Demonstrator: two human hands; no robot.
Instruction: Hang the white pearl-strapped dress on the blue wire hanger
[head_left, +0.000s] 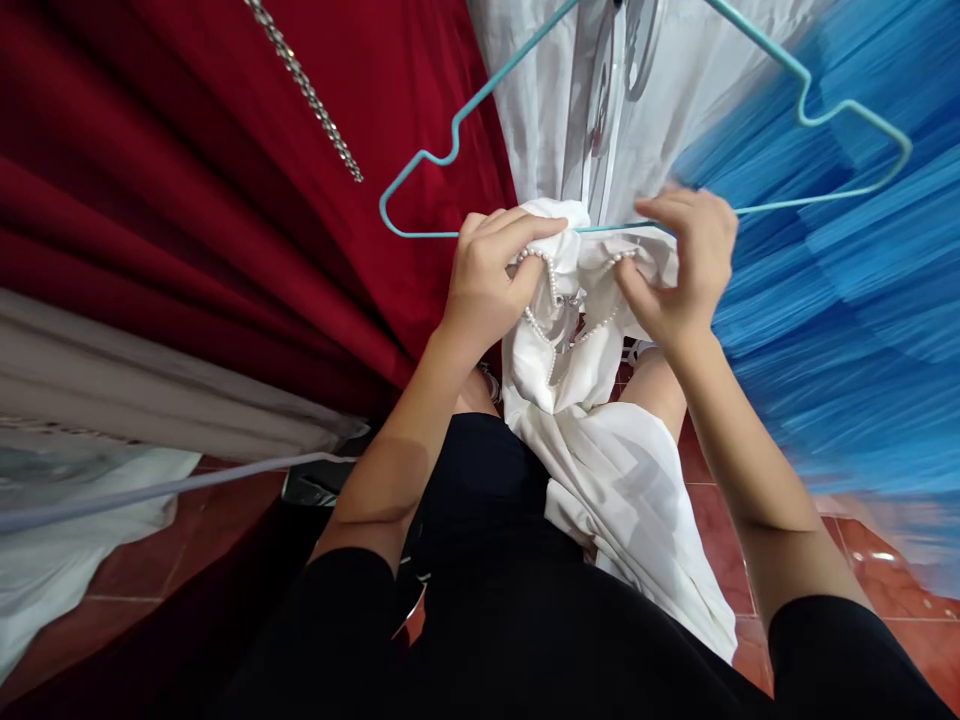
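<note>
A white garment [637, 470] with pearl-like bead trim hangs over the lower bar of a light-blue hanger [480, 97] and drapes down across my lap. My left hand [499, 265] pinches the beaded upper part just left of the centre, its fingers across the bar. To the right, my right hand [686, 260] has its thumb on the other beaded edge of the cloth. Its fingers are curled above the bar and slightly blurred, with the white fabric between thumb and fingers.
Red fabric [420, 200] hangs on the left, with a string of shiny beads [307, 90] before it. White cloth [532, 120] hangs ahead and blue ruffled fabric [847, 300] on the right. Red floor tiles [720, 540] show below. A pale strip [180, 485] crosses the lower left.
</note>
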